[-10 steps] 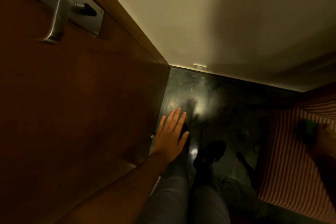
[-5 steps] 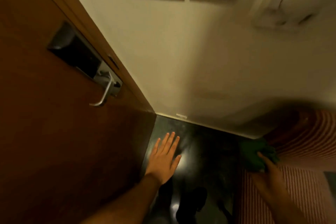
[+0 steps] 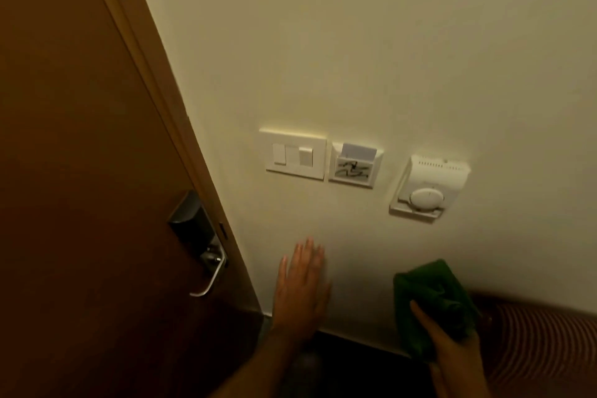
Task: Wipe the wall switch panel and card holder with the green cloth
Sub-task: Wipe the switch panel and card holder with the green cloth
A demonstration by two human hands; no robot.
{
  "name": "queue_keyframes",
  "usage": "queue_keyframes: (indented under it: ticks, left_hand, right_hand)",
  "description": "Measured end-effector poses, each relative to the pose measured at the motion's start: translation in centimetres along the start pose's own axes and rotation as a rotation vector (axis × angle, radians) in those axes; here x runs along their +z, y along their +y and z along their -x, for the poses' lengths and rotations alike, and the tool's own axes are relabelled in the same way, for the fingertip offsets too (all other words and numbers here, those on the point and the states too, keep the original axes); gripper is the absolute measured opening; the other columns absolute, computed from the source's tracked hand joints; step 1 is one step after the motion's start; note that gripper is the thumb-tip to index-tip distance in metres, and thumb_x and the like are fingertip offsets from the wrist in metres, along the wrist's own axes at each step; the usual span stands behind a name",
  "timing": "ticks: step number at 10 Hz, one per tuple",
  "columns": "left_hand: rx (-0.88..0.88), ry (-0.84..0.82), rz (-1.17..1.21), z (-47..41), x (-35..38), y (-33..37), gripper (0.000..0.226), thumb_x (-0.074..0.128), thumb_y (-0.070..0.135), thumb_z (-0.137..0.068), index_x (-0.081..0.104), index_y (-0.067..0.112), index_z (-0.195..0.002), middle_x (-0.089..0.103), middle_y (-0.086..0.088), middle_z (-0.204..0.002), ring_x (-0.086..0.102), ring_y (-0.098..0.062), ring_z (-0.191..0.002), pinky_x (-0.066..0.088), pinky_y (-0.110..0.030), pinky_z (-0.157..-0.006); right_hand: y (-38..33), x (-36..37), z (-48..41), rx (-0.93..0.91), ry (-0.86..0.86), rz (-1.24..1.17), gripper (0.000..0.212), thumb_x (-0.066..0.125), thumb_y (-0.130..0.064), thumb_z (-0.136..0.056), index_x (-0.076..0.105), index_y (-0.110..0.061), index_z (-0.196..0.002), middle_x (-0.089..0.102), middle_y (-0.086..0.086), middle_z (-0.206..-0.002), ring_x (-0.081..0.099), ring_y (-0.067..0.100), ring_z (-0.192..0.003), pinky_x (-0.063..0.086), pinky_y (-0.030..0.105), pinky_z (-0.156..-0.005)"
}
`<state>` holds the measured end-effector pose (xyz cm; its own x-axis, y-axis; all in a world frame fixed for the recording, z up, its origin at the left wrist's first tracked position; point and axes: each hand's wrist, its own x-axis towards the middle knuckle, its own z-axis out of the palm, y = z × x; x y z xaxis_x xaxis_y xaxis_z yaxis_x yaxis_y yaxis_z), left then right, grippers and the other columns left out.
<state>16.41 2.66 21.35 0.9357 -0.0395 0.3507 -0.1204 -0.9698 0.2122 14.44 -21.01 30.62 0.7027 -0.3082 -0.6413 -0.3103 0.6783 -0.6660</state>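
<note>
A white switch panel point(image 3: 294, 154) with three rockers is mounted on the cream wall. Right beside it sits the card holder point(image 3: 354, 166) with a pale card standing in its slot. My right hand point(image 3: 450, 346) grips a bunched green cloth point(image 3: 433, 299) low on the right, well below both fittings and apart from the wall plates. My left hand point(image 3: 302, 284) is raised with straight fingers, flat toward the wall below the switch panel, holding nothing.
A white thermostat point(image 3: 428, 188) with a round dial hangs right of the card holder. The brown door point(image 3: 80, 171) with a metal lever handle point(image 3: 211, 271) fills the left. A striped fabric surface point(image 3: 542, 342) lies at the bottom right over the dark floor.
The view has swung up from the floor to the wall, bringing the switch panel and card holder into sight. Both hands have risen, the right one lifting the green cloth.
</note>
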Motion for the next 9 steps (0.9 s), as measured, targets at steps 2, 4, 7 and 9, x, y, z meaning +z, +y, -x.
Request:
queue_keyframes:
  ticks: [2, 4, 7, 9]
  left_hand:
    - [0.003, 0.364, 0.039, -12.2, -8.2, 0.7, 0.072, 0.020, 0.054, -0.121, -0.003, 0.023, -0.180, -0.011, -0.007, -0.188, -0.008, -0.024, -0.175, -0.014, -0.041, -0.139]
    - [0.267, 0.642, 0.095, -21.7, -16.1, 0.2, 0.066, 0.022, 0.044, -0.122, -0.010, 0.032, -0.178, -0.023, 0.003, -0.185, -0.014, -0.019, -0.174, -0.015, -0.045, -0.139]
    - [0.376, 0.732, -0.010, -27.4, -17.1, -1.1, 0.063, 0.020, 0.039, -0.122, -0.007, 0.033, -0.178, -0.021, 0.006, -0.185, -0.015, -0.018, -0.173, -0.012, -0.048, -0.139]
    - [0.400, 0.784, 0.023, -27.8, -16.6, -1.3, 0.067, 0.033, 0.036, -0.120, 0.001, 0.032, -0.179, -0.013, 0.004, -0.186, -0.006, -0.021, -0.174, -0.004, -0.052, -0.139]
  right_hand:
    - [-0.5, 3.6, 2.6, -0.597, -0.004, 0.316, 0.019, 0.081, 0.003, -0.087, 0.070, -0.008, -0.097, 0.069, 0.005, -0.091, 0.071, 0.047, -0.113, 0.059, 0.050, -0.097]
    - [-2.3, 9.2, 4.6, -1.382, -0.213, 0.527, 0.092, 0.064, 0.021, -0.089, 0.045, -0.036, -0.160, 0.054, -0.001, -0.161, 0.054, 0.024, -0.149, 0.045, 0.035, -0.122]
    - [0.6, 16.8, -0.7, -1.834, -0.193, 0.734, 0.057, 0.059, -0.035, -0.111, 0.040, -0.023, -0.163, 0.036, 0.005, -0.172, 0.033, 0.039, -0.161, 0.034, 0.046, -0.131]
    - [2.7, 17.4, -4.8, -1.878, -0.028, 0.839, 0.056, 0.063, -0.036, -0.110, 0.045, -0.013, -0.158, 0.030, 0.001, -0.175, 0.032, 0.040, -0.161, 0.027, 0.051, -0.133]
